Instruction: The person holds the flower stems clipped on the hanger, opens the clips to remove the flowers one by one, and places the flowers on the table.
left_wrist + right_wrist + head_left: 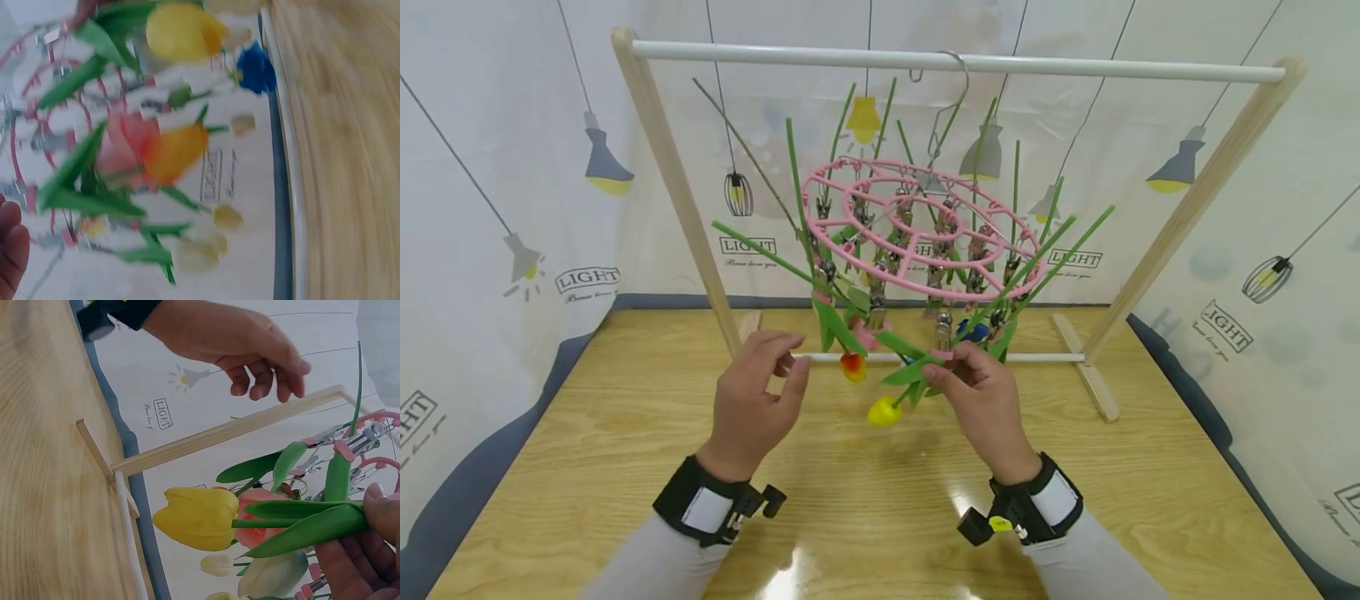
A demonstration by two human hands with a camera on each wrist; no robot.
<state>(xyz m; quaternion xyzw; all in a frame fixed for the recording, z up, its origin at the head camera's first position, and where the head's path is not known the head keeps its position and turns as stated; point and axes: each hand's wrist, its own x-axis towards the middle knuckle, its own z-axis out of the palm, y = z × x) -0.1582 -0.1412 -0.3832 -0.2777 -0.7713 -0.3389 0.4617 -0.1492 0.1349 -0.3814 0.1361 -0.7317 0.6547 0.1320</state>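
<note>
My right hand (988, 408) pinches a yellow tulip (884, 411) by its stem and leaves, just under a metal clip (943, 327) with pink tips. The tulip's head points down and toward the left; in the right wrist view, the thumb (380, 509) lies against the green leaves. Left of it, my left hand (756, 408) is in the air with loosely bent fingers and holds nothing. Nearest to it is a red-and-yellow tulip (853, 367). Above hangs a round pink clip hanger (955, 297) with several flowers clipped head down, including a blue flower (973, 331).
The hanger's metal hook (964, 83) goes over the white rail (790, 55) of a wooden-legged stand. A lower white bar (1045, 357) crosses behind the flowers. Green stems stick up around the hanger. Below is a wood-grain table (865, 508), with a printed cloth behind.
</note>
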